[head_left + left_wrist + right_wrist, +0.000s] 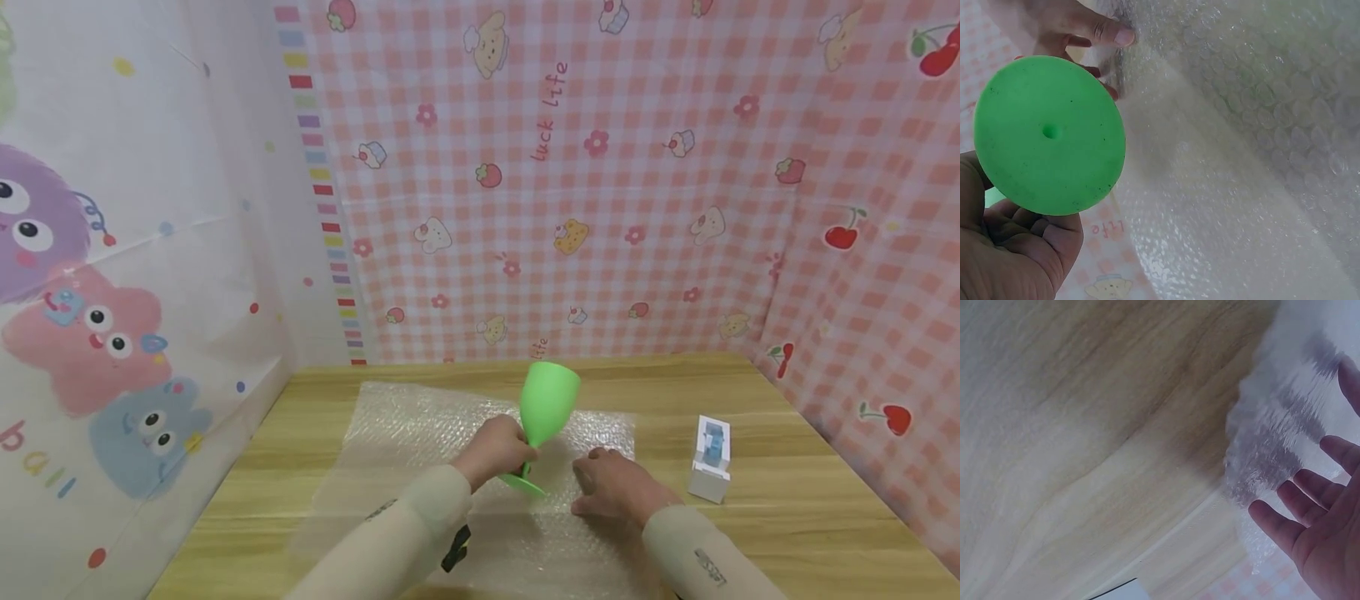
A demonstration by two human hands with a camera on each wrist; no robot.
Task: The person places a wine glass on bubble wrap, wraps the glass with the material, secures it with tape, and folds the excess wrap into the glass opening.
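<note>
My left hand [495, 450] grips a bright green plastic goblet [548, 402] by its stem, the bowl tilted up and away to the right. In the left wrist view the goblet's round base [1050, 162] faces the camera, with a small dimple at its centre, while the bowl is mostly hidden behind it. Beneath lies a sheet of clear bubble wrap [420, 429]. To the right of the goblet my right hand [618, 485] holds nothing. Its fingers [1279, 526] are spread at the edge of the bubble wrap, as the right wrist view shows.
A small white box [708, 483] with a pale blue insert stands on the wooden table [780, 500], right of the right hand. A small black and yellow object [455, 550] lies by the left forearm. Printed cloth [570, 192] hangs along the back and both sides.
</note>
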